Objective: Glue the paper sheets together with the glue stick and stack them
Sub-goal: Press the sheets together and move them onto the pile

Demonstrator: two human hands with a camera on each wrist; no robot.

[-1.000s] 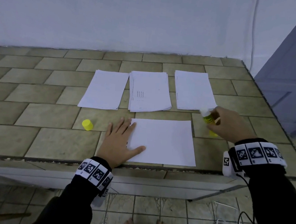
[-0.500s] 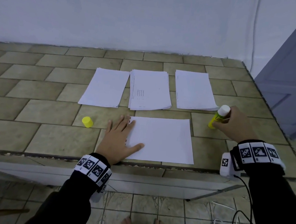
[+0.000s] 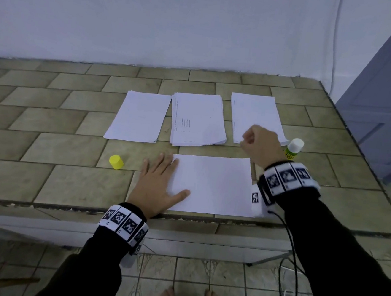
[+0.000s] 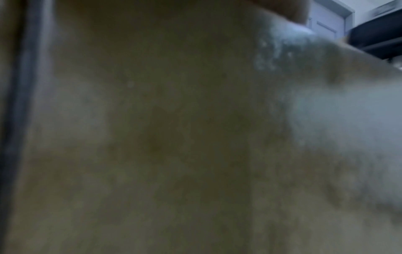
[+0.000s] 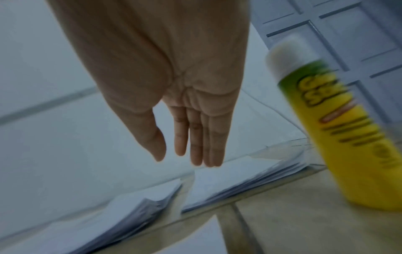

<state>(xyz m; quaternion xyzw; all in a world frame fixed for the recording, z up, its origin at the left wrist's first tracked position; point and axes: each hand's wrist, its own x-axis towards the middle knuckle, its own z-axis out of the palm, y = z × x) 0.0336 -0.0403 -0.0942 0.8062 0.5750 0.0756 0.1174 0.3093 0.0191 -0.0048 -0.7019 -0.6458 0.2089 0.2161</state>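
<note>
A single white sheet (image 3: 212,185) lies crosswise at the counter's front edge. My left hand (image 3: 160,182) rests flat on its left edge, fingers spread straight. The uncapped glue stick (image 3: 293,149), yellow with a white top, stands upright on the tiles beside the right paper stack (image 3: 252,112). My right hand (image 3: 259,144) hovers over that stack's near corner, left of the glue stick (image 5: 339,130), and holds nothing. In the right wrist view my right hand (image 5: 180,159) shows straight fingers above the stacked sheets. The left wrist view is a blur of tile.
Two more paper stacks, a left one (image 3: 139,116) and a middle one (image 3: 198,120), lie further back. The yellow cap (image 3: 116,162) sits left of my left hand. A grey door (image 3: 385,99) stands at the right, and a cable (image 3: 291,259) hangs from my right wrist.
My right hand set the glue stick upright on the tiles at the right, let go of it, and moved left over the right stack. The left hand stayed on the sheet.
</note>
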